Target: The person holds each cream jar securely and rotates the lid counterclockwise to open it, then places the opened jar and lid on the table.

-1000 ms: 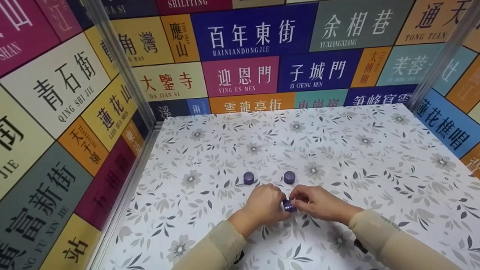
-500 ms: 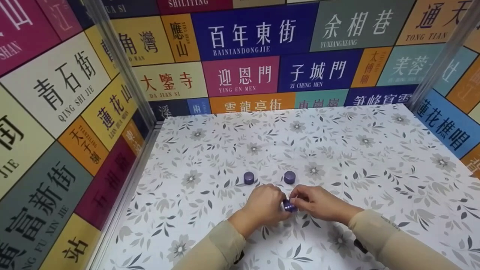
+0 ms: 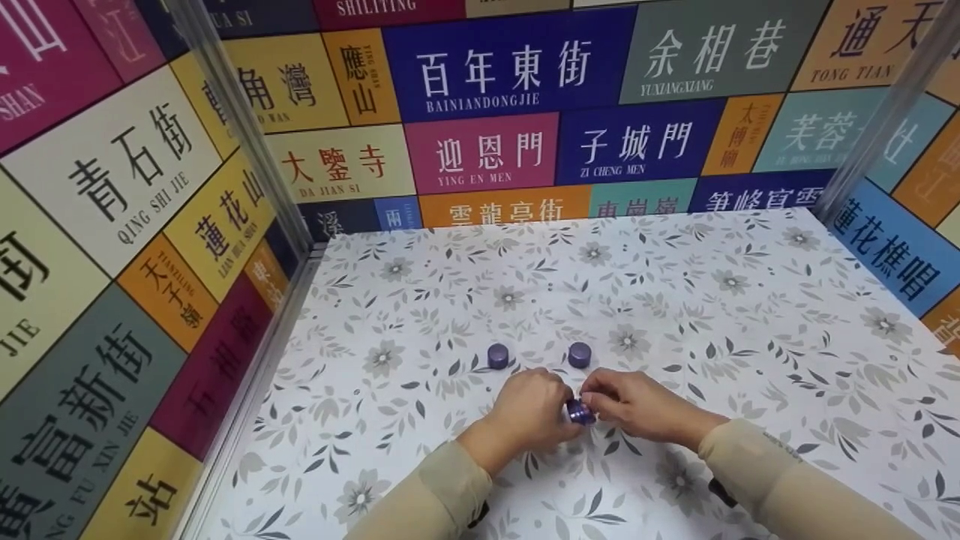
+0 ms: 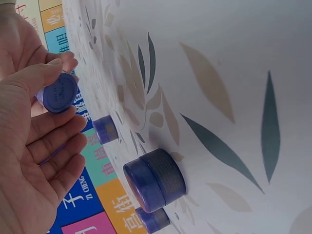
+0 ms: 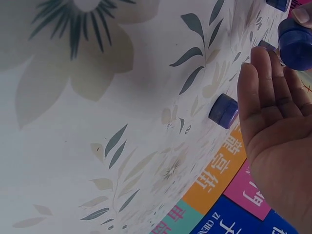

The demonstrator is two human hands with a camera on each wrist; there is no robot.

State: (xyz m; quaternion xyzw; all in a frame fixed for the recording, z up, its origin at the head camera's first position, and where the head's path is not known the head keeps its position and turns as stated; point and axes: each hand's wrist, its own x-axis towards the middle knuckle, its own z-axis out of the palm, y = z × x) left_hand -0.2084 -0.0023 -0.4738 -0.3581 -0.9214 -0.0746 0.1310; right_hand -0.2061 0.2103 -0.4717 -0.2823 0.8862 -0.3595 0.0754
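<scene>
My left hand [image 3: 531,411] pinches a small purple screw-lid jar [image 3: 579,411] between thumb and fingers, above the tabletop. Across from it, my right hand [image 3: 630,405] holds the jar's other side with thumb and index finger. A round blue end face [image 4: 60,92] of the held jar turns towards the left wrist camera, with faint marks too small to read. Beyond my hands two more purple jars stand upright, one at left [image 3: 497,356] and one at right [image 3: 578,355]. The left wrist view also shows a nearer jar [image 4: 155,178], hidden in the head view.
A white floral-patterned cloth [image 3: 465,300] covers the table. Sign-printed panels [image 3: 517,67] rise behind it and along both sides, with a metal corner post [image 3: 247,135] at the left.
My right thumb and fingertips have shifted slightly at the held jar, so a little more of it shows. The standing jars have not moved.
</scene>
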